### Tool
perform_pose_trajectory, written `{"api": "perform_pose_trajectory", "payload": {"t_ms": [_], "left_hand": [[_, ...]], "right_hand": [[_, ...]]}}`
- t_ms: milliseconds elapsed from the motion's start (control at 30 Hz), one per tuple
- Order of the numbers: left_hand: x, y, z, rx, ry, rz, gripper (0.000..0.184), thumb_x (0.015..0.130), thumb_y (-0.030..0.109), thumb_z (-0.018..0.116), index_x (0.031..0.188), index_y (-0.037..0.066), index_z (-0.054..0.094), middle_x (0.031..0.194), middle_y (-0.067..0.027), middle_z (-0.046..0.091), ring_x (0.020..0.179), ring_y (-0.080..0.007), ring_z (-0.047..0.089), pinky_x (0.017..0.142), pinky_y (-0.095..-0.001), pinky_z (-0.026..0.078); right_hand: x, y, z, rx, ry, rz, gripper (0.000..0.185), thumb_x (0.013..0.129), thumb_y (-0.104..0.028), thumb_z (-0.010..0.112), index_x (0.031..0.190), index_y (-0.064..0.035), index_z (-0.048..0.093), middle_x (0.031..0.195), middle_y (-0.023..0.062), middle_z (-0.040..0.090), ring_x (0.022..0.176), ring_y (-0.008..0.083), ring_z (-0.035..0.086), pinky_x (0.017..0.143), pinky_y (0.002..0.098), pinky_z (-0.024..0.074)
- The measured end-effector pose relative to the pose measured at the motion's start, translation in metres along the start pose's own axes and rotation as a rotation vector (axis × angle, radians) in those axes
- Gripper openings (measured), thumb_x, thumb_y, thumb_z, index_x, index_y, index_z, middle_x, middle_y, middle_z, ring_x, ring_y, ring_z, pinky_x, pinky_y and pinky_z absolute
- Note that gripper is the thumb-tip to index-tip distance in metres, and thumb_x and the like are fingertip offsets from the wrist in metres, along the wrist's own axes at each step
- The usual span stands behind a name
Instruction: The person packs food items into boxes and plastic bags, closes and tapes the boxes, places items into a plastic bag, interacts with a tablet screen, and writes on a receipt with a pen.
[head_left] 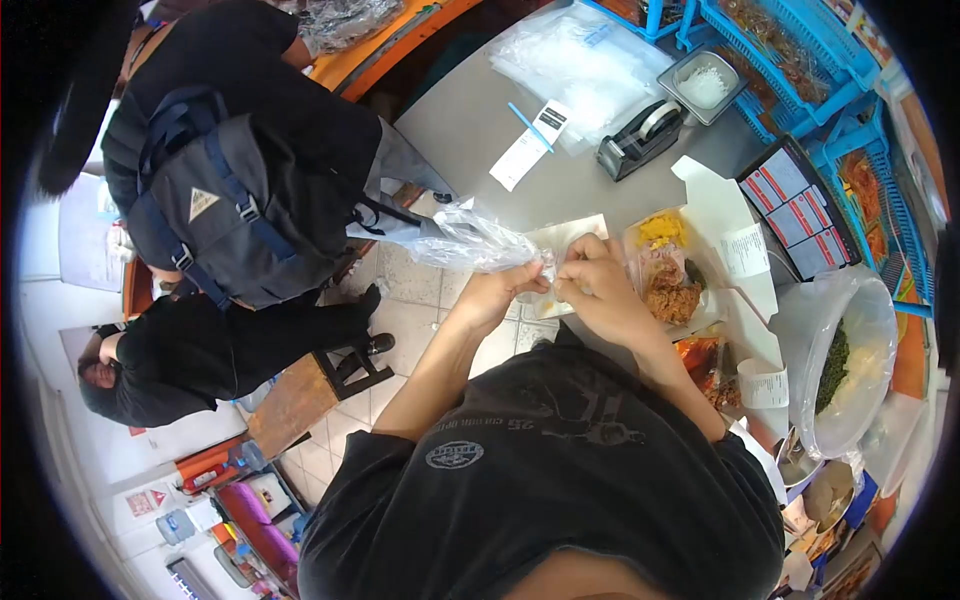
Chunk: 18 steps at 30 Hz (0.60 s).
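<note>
My left hand pinches the gathered neck of a clear plastic bag, whose crinkled end stretches away to the left. Close beside it, my right hand has its fingers closed at the same gathered end of the bag. Whatever the bag contains cannot be made out. A pale paper sheet lies under the hands at the counter's edge. Just right of my right hand stands an open white takeaway box with fried chicken and yellow food in it.
A second food box sits nearer me. Farther back are a tape dispenser, a receipt, a stack of plastic bags and blue baskets. A large plastic tub stands right. A person with a backpack stands left.
</note>
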<state>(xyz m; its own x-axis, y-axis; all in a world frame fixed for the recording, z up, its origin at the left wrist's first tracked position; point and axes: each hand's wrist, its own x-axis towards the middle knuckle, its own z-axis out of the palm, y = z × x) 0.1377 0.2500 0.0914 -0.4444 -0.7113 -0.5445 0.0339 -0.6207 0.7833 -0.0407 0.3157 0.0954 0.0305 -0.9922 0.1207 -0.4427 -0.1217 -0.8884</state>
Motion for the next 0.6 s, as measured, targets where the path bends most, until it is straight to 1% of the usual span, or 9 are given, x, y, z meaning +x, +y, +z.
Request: {"api": "perform_pose_trajectory", "payload": {"t_ms": [133,167,267,300,333,367,400,467,600], "left_hand": [[-0.003,-0.006,-0.001,0.229,-0.091,0.139,0.024,0.09,0.012,0.059,0.108,-0.004,0.062,0.1,-0.0103,0.066,0.091,-0.02,0.062,0.083,-0.0324,0.048],[-0.005,-0.005,0.003,0.291,-0.089,0.149,0.024,0.091,0.013,0.056,0.107,-0.003,0.064,0.097,-0.0087,0.067,0.091,-0.0177,0.062,0.083,-0.0303,0.048],[0.009,-0.021,-0.001,0.386,-0.1,0.238,0.023,0.09,0.015,0.059,0.106,0.0,0.066,0.093,-0.008,0.069,0.086,-0.016,0.063,0.08,-0.0301,0.049],[0.014,-0.028,-0.001,0.514,-0.064,0.285,0.022,0.091,0.016,0.059,0.105,0.001,0.067,0.093,-0.0076,0.069,0.087,-0.0152,0.063,0.08,-0.0304,0.049],[0.003,-0.02,0.013,0.369,-0.05,0.303,0.023,0.092,0.019,0.06,0.104,0.0,0.066,0.091,-0.0068,0.068,0.086,-0.0152,0.063,0.081,-0.0301,0.05],[0.008,-0.027,0.014,0.318,-0.041,0.319,0.027,0.092,0.021,0.061,0.107,0.0,0.064,0.093,-0.0072,0.067,0.086,-0.0157,0.063,0.08,-0.0299,0.051],[0.026,-0.042,0.007,0.298,-0.082,0.426,0.031,0.091,0.022,0.062,0.111,-0.001,0.062,0.097,-0.0082,0.066,0.087,-0.0158,0.063,0.078,-0.03,0.052],[0.028,-0.041,0.013,0.233,-0.051,0.389,0.031,0.089,0.019,0.065,0.112,0.0,0.062,0.101,-0.0081,0.066,0.087,-0.0158,0.063,0.078,-0.0292,0.053],[0.013,-0.025,0.027,0.187,0.023,0.404,0.027,0.09,0.02,0.064,0.108,0.0,0.062,0.097,-0.0065,0.065,0.08,-0.0141,0.062,0.072,-0.0268,0.053]], "right_hand": [[-0.001,-0.004,-0.004,0.05,-0.002,0.07,0.018,0.081,-0.019,0.063,0.078,-0.0012,0.064,0.093,0.0103,0.052,0.094,0.0264,0.045,0.086,0.0369,0.0364],[-0.003,-0.004,-0.005,0.03,0.031,0.08,0.018,0.081,-0.019,0.063,0.079,-0.0014,0.065,0.093,0.0111,0.053,0.093,0.0272,0.047,0.086,0.0372,0.0375],[-0.008,0.012,0.001,-0.014,0.137,0.038,0.021,0.082,-0.022,0.065,0.085,-0.0012,0.066,0.092,0.0136,0.055,0.092,0.0292,0.053,0.084,0.0384,0.0414],[-0.009,0.025,0.001,-0.098,0.179,0.025,0.019,0.08,-0.018,0.069,0.087,-0.0015,0.064,0.091,0.0118,0.056,0.088,0.0263,0.055,0.08,0.0357,0.0442],[-0.01,0.013,0.005,0.113,0.312,0.069,0.018,0.076,-0.012,0.071,0.087,-0.0014,0.063,0.091,0.0098,0.057,0.086,0.0219,0.056,0.074,0.0319,0.0453],[-0.011,0.02,0.006,0.15,0.344,0.1,0.015,0.074,-0.005,0.071,0.086,-0.0013,0.063,0.094,0.008,0.058,0.086,0.0184,0.056,0.072,0.028,0.0447],[-0.01,0.024,0.008,0.174,0.349,0.037,0.014,0.075,-0.004,0.071,0.086,-0.0013,0.063,0.093,0.007,0.058,0.084,0.017,0.055,0.07,0.0273,0.0446],[-0.009,0.029,0.008,0.224,0.366,-0.056,0.012,0.076,-0.003,0.071,0.086,-0.0013,0.064,0.092,0.005,0.057,0.08,0.0143,0.054,0.068,0.0259,0.0443],[-0.008,0.02,0.006,0.229,0.368,-0.123,0.009,0.077,-0.001,0.069,0.085,-0.0006,0.064,0.094,0.0059,0.057,0.083,0.0142,0.054,0.069,0.0247,0.044]]}}
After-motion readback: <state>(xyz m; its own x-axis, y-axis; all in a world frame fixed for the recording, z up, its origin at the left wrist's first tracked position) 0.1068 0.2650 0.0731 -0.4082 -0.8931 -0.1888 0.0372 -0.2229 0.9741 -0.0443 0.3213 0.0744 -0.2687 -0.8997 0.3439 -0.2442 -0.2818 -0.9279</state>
